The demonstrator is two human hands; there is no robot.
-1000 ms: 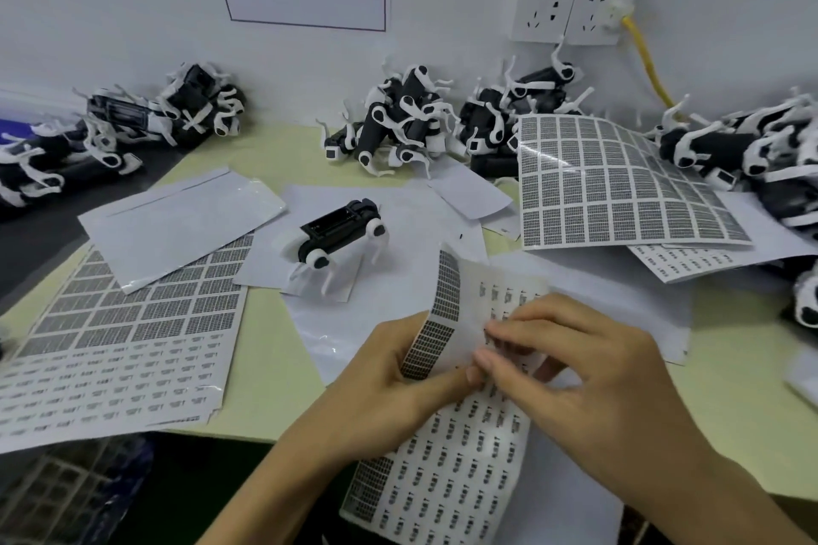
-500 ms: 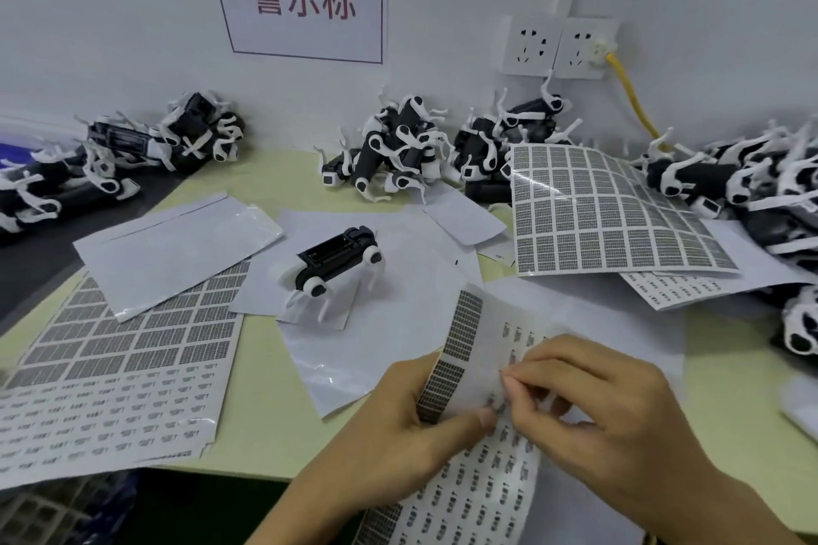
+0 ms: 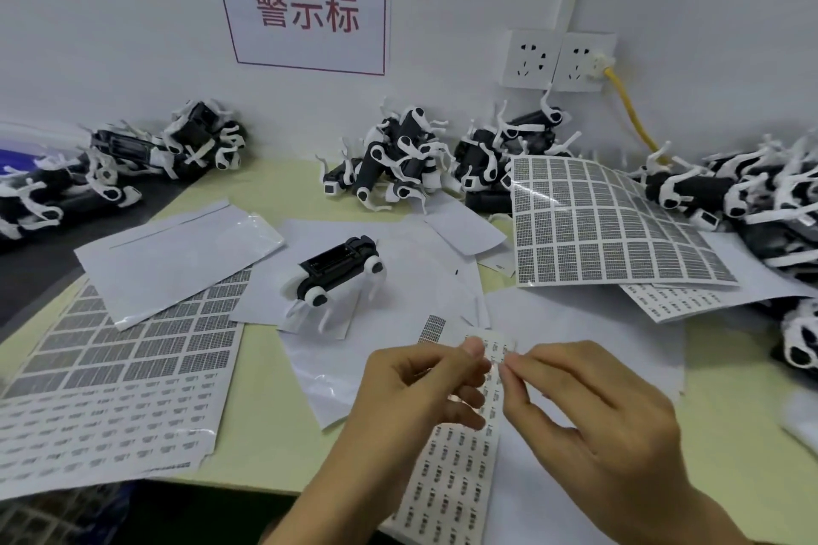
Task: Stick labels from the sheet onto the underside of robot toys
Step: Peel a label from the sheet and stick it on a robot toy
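The tabletop (image 3: pixel 265 447) is covered with paper, and piles of robot toys (image 3: pixel 398 164) are heaped along its far edge against the wall, with more at the far-left and right edges. Large label sheets are spread at the left edge (image 3: pixel 110 367) and propped toward the far-right corner (image 3: pixel 597 226). One robot toy (image 3: pixel 338 268) is laid belly-up on loose backing paper (image 3: pixel 398 279) near the middle of the tabletop, its dark underside exposed and apparently not yet labelled.

At the near edge, a narrow label strip (image 3: pixel 456 482) is held up by the left hand (image 3: pixel 416 394), thumb and fingers curled round its upper part. The right hand (image 3: pixel 588 416) is pinched at thumb and forefinger right at the strip's top; a small label seems to be caught there, but this is too small to be told for sure.

The step is judged to be peeling. It is best done with the strip kept bent back, so that a label corner lifts by itself, and only that corner should be gripped, so that the glue is touched little. The label should be pulled slowly and at a low angle, to avoid curl or tearing. Next, the label would be carried to the upturned toy, squared to the flat underside panel, and pressed from one end to the other. The toy would probably need to be steadied by the left hand.
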